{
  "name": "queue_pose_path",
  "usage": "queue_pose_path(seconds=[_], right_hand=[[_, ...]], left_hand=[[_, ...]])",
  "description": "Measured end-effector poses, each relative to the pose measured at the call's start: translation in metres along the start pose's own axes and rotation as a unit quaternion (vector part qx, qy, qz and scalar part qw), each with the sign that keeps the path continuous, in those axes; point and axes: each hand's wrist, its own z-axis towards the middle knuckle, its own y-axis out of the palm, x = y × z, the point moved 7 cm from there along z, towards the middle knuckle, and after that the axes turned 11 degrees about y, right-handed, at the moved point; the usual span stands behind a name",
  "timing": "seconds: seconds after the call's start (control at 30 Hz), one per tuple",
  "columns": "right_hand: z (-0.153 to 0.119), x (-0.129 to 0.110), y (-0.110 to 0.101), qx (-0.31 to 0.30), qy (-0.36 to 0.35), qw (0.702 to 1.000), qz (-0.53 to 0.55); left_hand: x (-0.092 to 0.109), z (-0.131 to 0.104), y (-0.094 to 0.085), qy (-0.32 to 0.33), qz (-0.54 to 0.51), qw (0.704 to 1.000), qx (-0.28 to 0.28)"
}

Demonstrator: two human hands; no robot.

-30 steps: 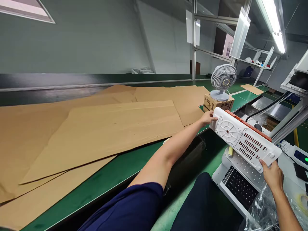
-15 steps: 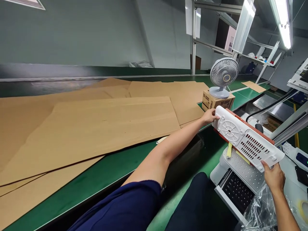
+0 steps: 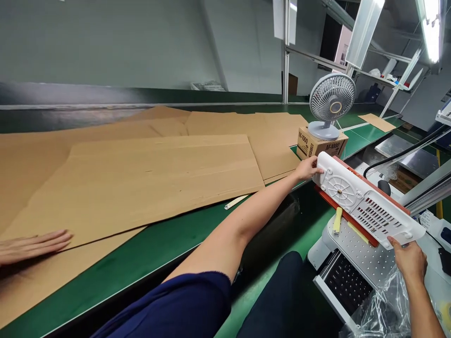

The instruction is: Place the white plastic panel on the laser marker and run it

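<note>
I hold a long white plastic appliance (image 3: 366, 206) with vent slots, a round moulded disc and an orange-red edge, tilted in the air with its underside facing me. My left hand (image 3: 307, 168) grips its far left end. My right hand (image 3: 408, 257) grips its near right end. Two yellow strips (image 3: 337, 219) hang from it. Below it sits a white perforated platform (image 3: 355, 256) with a black keyboard (image 3: 347, 284) in a drawer.
Large brown cardboard sheets (image 3: 148, 173) cover the green conveyor belt (image 3: 155, 246). Another person's hand (image 3: 33, 245) rests on the cardboard at far left. A small grey fan (image 3: 331, 105) stands on an M-1000 carton (image 3: 319, 144). Clear plastic wrap (image 3: 384, 312) lies at bottom right.
The view has swung left and down. Another person's hand has come into view on the cardboard at far left. The appliance has dropped slightly lower toward the platform, both hands still on it.
</note>
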Motion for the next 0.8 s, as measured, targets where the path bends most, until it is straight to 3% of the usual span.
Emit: queue_pose_path(seconds=[0.23,0.43,0.53,0.6,0.7,0.8], right_hand=[[-0.003,-0.002,0.001,-0.006,0.0,1.0,0.028],[-0.013,-0.013,-0.012,-0.022,0.002,0.999,0.047],[-0.026,-0.021,-0.026,-0.028,-0.008,0.998,0.061],[-0.041,-0.015,-0.04,-0.023,-0.014,0.997,0.075],[-0.076,0.038,-0.072,-0.001,-0.01,0.996,0.086],[-0.11,0.147,-0.117,0.062,0.021,0.994,0.089]], left_hand=[[-0.006,-0.001,0.001,0.005,0.03,0.999,0.011],[0.01,-0.004,0.005,-0.015,0.07,0.997,0.014],[0.015,-0.022,0.009,-0.043,0.109,0.993,0.019],[0.011,-0.05,0.015,-0.062,0.133,0.989,0.027],[-0.008,-0.119,0.029,-0.093,0.147,0.984,0.026],[-0.038,-0.209,0.05,-0.133,0.148,0.98,-0.014]])
